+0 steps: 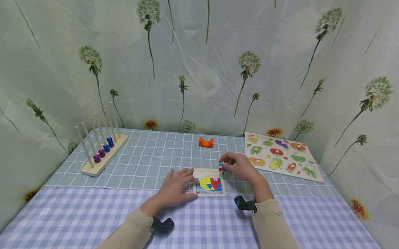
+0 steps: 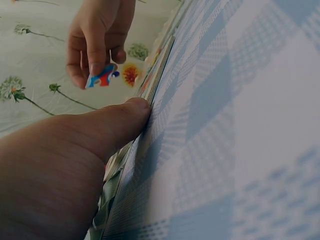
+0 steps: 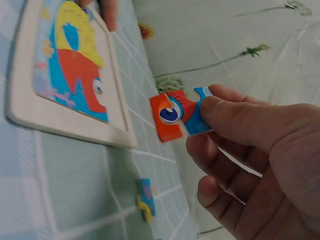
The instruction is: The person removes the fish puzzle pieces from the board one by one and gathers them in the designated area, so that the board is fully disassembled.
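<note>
My right hand (image 1: 239,166) pinches a jigsaw piece (image 3: 182,111) between thumb and fingers. The piece is red and blue with a printed eye, held in the air above the far right corner of a wooden puzzle tray (image 1: 224,193). Inside the tray lies a partly filled fish picture (image 1: 209,184) in yellow, red and blue; bare wood shows along its far side. My left hand (image 1: 177,186) rests at the tray's left side, fingers spread, thumb near the front edge. In the right wrist view, a loose blue and yellow piece (image 3: 146,200) lies on the cloth beside the tray.
An orange block (image 1: 206,142) with a curved hollow stands behind the tray. At the back right lies a vegetable puzzle board (image 1: 280,154). On the left is a wooden peg stand (image 1: 93,170) with purple and blue beads. A printed curtain (image 1: 203,63) hangs behind.
</note>
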Demonstrator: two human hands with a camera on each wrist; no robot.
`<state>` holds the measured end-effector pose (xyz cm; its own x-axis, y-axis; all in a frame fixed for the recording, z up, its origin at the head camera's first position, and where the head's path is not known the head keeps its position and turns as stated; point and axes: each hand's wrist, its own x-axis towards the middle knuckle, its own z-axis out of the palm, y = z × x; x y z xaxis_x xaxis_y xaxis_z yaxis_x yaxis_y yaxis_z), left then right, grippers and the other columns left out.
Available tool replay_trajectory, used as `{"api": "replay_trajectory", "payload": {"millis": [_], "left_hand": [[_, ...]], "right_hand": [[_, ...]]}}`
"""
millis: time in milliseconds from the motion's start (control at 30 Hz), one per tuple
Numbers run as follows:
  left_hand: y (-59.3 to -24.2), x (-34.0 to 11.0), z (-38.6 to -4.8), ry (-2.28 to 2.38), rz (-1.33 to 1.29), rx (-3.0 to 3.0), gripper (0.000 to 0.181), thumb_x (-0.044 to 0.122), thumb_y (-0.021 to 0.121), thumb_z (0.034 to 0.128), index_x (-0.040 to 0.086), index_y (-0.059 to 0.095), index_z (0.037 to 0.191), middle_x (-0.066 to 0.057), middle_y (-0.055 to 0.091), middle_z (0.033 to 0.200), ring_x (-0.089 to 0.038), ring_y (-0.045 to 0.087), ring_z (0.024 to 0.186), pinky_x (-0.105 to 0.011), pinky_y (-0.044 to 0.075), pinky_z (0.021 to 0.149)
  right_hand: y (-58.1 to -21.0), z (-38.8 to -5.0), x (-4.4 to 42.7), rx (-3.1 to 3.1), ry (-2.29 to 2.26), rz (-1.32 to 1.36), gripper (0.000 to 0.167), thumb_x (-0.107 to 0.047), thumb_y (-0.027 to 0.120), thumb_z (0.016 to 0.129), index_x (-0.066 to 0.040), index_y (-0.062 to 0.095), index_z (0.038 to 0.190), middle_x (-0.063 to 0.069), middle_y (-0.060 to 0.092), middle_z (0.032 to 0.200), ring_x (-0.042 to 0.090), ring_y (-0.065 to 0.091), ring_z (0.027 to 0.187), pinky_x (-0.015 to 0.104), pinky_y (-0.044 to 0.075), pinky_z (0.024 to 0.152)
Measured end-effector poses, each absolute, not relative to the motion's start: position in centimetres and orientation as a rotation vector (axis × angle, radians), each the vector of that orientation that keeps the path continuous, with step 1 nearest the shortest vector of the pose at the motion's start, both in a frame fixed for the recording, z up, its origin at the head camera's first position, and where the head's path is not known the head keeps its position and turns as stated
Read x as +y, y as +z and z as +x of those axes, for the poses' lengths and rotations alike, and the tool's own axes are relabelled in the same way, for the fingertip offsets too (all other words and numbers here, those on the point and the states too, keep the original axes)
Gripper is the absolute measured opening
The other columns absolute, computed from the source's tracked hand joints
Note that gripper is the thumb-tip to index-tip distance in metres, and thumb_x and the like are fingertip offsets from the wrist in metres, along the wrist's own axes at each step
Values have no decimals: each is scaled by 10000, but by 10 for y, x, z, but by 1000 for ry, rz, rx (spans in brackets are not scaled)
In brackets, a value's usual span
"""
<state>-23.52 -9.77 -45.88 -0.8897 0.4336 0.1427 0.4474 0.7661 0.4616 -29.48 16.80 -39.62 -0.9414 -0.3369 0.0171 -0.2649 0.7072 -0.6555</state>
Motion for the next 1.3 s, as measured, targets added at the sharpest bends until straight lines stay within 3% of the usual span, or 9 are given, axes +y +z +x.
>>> {"api": "replay_trajectory", "payload": {"millis": [567,833,1300], "left_hand": [[-460,-99,-234,-779,-733,-2909,368,461,745,848,282,684,1163,-41,446,1573,-316,341,1498,-696,94,1204],[-461,-99,-234,-791,-740,-2904,361,461,742,852,283,682,1160,-39,445,1573,-319,341,1497,-699,95,1202],[-463,-98,-235,-783,-729,-2896,353,452,745,847,292,684,1156,-32,448,1572,-303,342,1500,-688,102,1208]], "right_hand": [[-387,-298,218,2864,-1145,-391,177,-163,622,979,-111,671,1141,111,664,1113,238,609,966,323,533,838],[-391,-300,243,2849,-1116,-276,173,-151,613,983,-88,662,1136,121,631,1062,245,575,927,283,497,718],[-403,-297,270,2873,-997,-46,174,-132,608,974,-70,704,1105,134,617,1051,257,529,940,310,431,743]]}}
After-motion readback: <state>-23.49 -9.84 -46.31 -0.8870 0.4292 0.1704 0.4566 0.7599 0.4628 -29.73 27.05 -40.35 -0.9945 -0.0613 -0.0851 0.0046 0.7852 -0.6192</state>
